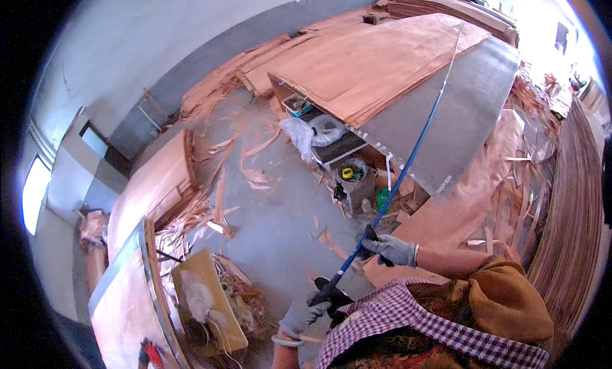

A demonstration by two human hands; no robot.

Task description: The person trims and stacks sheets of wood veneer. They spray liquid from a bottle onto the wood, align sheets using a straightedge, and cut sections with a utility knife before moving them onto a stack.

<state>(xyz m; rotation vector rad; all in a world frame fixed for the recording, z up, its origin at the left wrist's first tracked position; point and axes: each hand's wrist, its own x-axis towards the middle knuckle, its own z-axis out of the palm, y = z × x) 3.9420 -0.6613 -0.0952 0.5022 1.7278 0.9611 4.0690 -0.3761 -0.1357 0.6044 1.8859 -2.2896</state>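
Both my hands wear grey-and-black work gloves and are closed around a long blue pole (408, 155). My left hand (303, 317) grips its dark lower end, close to my checked apron. Further up the shaft, my right hand (395, 249) is wrapped round it. The pole slants up and away to the right, thinning to a pale tip. It crosses above a grey-topped table (440, 107), partly covered by a stack of thin reddish wood veneer sheets (376, 59). Whether the tip touches the sheets, I cannot tell.
Under the table's near edge stands a bucket (358, 193) with a yellow item in it, beside a plastic bag (298, 136). Veneer scraps (255, 176) litter the floor. A tan board (213, 299) leans at lower left, near a red-and-dark glove (152, 353). Stacked veneer (564, 203) lines the right.
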